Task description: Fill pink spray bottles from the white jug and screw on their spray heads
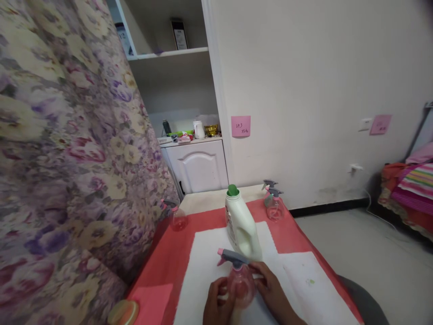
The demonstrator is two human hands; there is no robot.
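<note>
A clear pinkish spray bottle (242, 289) with a grey and pink trigger head stands before me, its nozzle pointing left. My left hand (219, 299) curls its fingers and thumb round the bottle's left side. On the other side, my right hand (269, 286) touches the bottle near its shoulder, fingers bent against it. Right behind is a pale green jug (242, 225) with a handle and a green spout in its open neck. The bottle's base and parts of my palms are hard to make out.
Another spray bottle (178, 218) stands at the table's left edge, and more spray bottles (275, 208) at the back right. White paper (199, 266) covers part of the red tablecloth (158, 266). A round-lidded jar (123, 312) is at front left. A floral curtain (67, 158) hangs alongside.
</note>
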